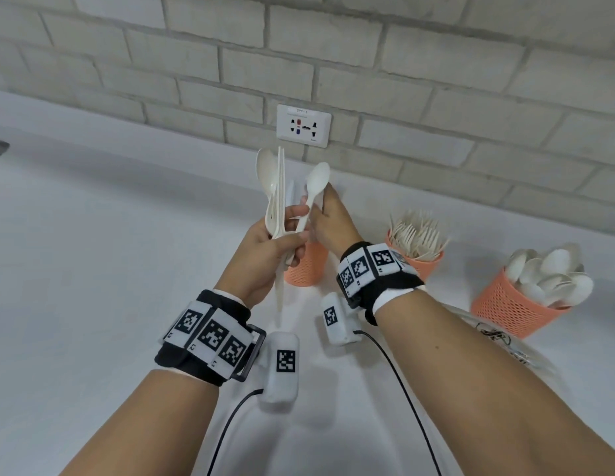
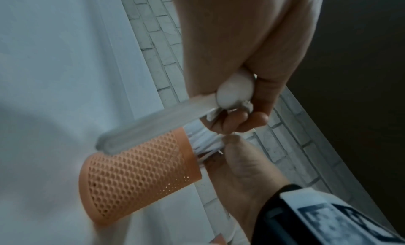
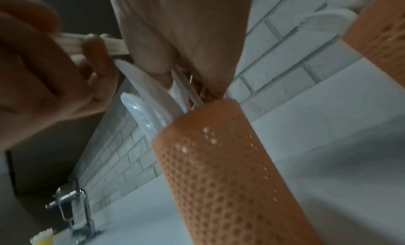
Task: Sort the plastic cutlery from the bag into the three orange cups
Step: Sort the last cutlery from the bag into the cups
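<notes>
- A metal tap (image 3: 72,205) is seen at the far left of the white counter (image 1: 93,269), beneath a pale brick wall (image 1: 402,63).
- A bundle of white plastic cutlery (image 1: 276,197) is gripped upright in the left hand (image 1: 264,249), whose fingers are curled round the handles; a spoon bowl stands at the top of the bundle.
- A wall socket (image 1: 304,125) is set in the brick just above the bundle.
- A single white spoon (image 1: 312,190) is held tilted, bowl up, between the two hands; the right hand (image 1: 330,221) is closed beside it, apparently pinching it, though its fingertips are hidden from the head view.
- The first orange cup (image 1: 306,266) is placed directly below both hands, with white cutlery standing in it.
- The second orange cup (image 1: 422,261) is shown packed with forks (image 1: 416,235), right of the right wrist.
- The third orange cup (image 1: 505,307) is shown tilted at the far right, filled with spoons (image 1: 553,273).
- A clear plastic bag (image 1: 498,338) is left lying on the counter just in front of the third cup.
</notes>
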